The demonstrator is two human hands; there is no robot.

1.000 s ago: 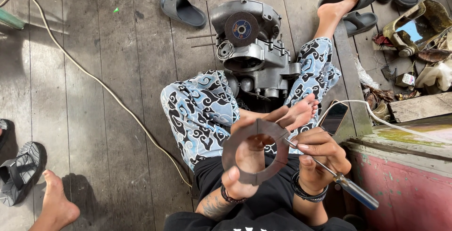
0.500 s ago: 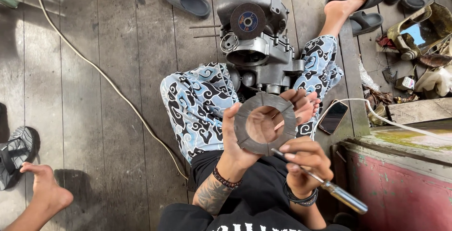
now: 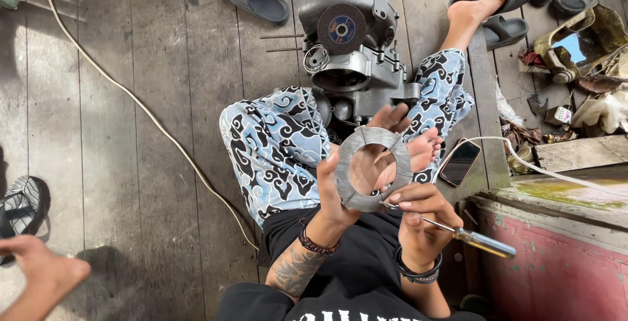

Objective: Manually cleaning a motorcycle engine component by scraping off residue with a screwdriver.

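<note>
The left hand (image 3: 350, 187) grips a grey metal ring (image 3: 372, 168) just in front of the engine case (image 3: 356, 59). The right hand (image 3: 418, 219), below the ring, is closed around a screwdriver (image 3: 468, 236) whose tip touches the ring's lower edge

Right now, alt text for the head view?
Left hand holds up a flat grey metal ring while the right hand touches a screwdriver tip to its lower edge. An engine casing sits on the plank floor beyond the person's knees.

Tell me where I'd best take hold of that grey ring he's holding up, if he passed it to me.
Probably the ring's upper right band, coming from the far side. It is a flat, wide band with an open centre, so a thumb-and-finger pinch across it should hold. The left hand covers its left edge, and the right hand's screwdriver works the bottom.
</note>
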